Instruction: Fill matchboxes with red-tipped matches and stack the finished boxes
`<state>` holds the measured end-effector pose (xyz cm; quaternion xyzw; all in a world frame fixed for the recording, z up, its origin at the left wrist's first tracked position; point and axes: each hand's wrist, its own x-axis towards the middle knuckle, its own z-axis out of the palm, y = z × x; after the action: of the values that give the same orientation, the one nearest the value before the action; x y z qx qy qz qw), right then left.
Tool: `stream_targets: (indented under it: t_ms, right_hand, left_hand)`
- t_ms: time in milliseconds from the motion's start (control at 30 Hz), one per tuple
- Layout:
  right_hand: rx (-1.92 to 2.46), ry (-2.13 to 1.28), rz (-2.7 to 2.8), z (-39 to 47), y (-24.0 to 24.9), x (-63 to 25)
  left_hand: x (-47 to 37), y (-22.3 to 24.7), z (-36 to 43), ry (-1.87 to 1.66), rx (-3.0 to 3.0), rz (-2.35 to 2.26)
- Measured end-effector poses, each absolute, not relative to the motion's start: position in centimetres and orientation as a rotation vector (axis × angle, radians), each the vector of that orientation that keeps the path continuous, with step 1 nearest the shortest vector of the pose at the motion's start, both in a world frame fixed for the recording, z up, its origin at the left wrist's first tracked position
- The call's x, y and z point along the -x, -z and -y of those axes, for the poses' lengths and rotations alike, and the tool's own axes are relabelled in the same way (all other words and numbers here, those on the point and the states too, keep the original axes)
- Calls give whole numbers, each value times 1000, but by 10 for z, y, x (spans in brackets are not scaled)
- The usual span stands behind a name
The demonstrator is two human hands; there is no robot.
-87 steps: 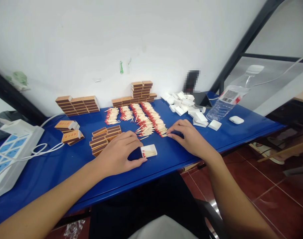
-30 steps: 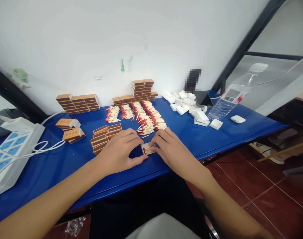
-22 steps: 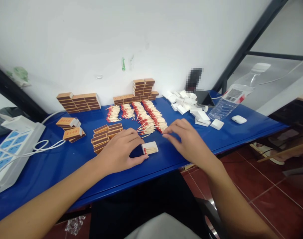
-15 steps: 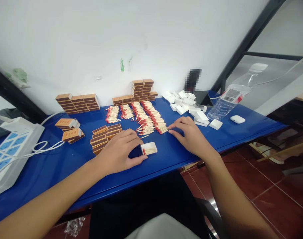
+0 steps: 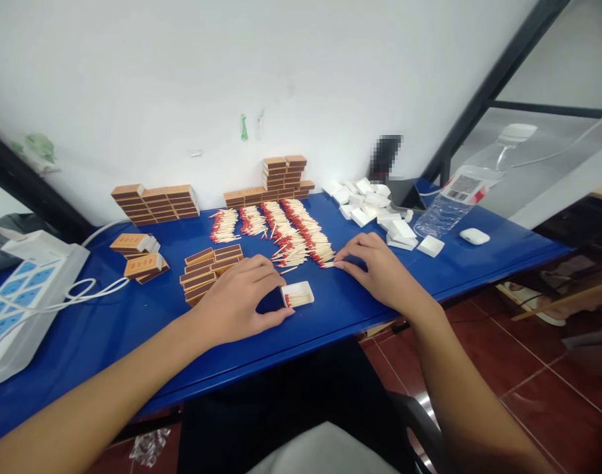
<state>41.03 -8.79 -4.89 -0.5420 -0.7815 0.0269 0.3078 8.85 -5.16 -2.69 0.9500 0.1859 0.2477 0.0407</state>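
Observation:
My left hand (image 5: 244,296) steadies a small white matchbox tray (image 5: 305,288) on the table, its thumb and fingers closed on the tray's left end. Several red-tipped matches (image 5: 297,299) lie inside. At the near end of the rightmost row of matches (image 5: 307,227), my right hand (image 5: 373,266) pinches the plain end of a match (image 5: 327,265) between thumb and fingertip. Other rows of matches (image 5: 278,227) lie side by side to the left. Just behind my left hand are several brown-and-orange matchbox sleeves (image 5: 212,263), partly covered by it.
Matchboxes (image 5: 155,204) are stacked along the wall, with another stack (image 5: 284,178) behind the matches. White trays (image 5: 365,201) are heaped at the right, near a plastic bottle (image 5: 446,201) and a white earbud case (image 5: 474,236). A power strip (image 5: 27,296) with cables occupies the left.
My right fingertips have drawn slightly nearer to me, with the pinched match now standing out from the row's near end. My left hand stays on the tray.

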Motion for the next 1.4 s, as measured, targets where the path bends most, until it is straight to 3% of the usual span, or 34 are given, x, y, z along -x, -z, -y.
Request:
stream_targets:
  t_ms: [1400]
  right_hand:
    - [1381, -109, 2135, 108, 28, -386]
  left_hand:
    - [-89, 28, 51, -807, -2933, -568]
